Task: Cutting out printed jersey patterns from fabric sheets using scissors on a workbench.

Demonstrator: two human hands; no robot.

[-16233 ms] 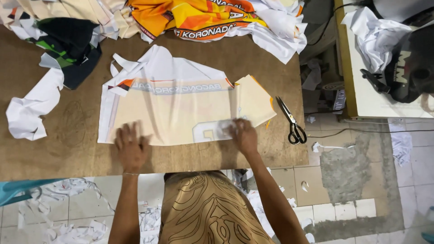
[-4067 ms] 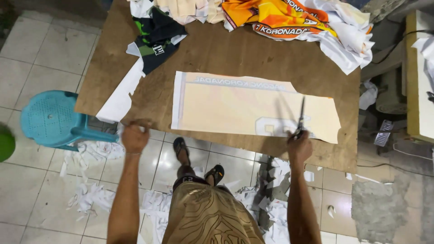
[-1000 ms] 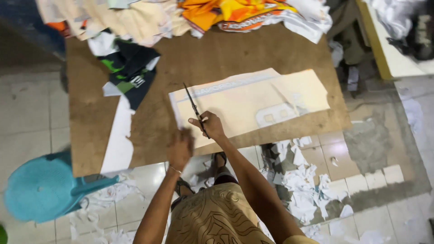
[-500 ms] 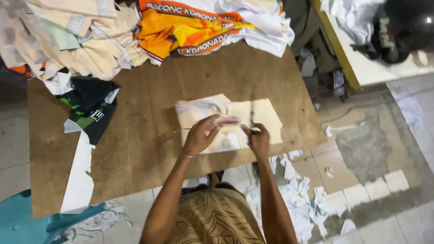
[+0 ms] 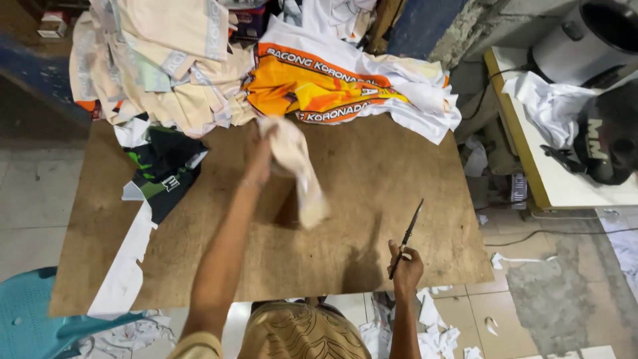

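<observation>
My left hand (image 5: 260, 154) is stretched out over the wooden table (image 5: 372, 199), gripping a bunched cream fabric piece (image 5: 298, 171) that hangs down above the board. It is close to the heap of cream cut pieces (image 5: 166, 66) at the table's far left. My right hand (image 5: 405, 264) rests at the near edge of the table and holds black scissors (image 5: 408, 236), blades closed and pointing away from me.
An orange and white printed garment (image 5: 332, 83) lies at the far side. Black and green fabric (image 5: 163, 169) and a white strip (image 5: 126, 272) lie at the left. A blue plastic chair (image 5: 26, 319) stands lower left; paper scraps (image 5: 425, 332) litter the floor. A white side table (image 5: 565, 166) stands right.
The flat cream piece was gathered off the table by my left hand and lifted toward the far pile. My right hand drew back to the near edge with the scissors.
</observation>
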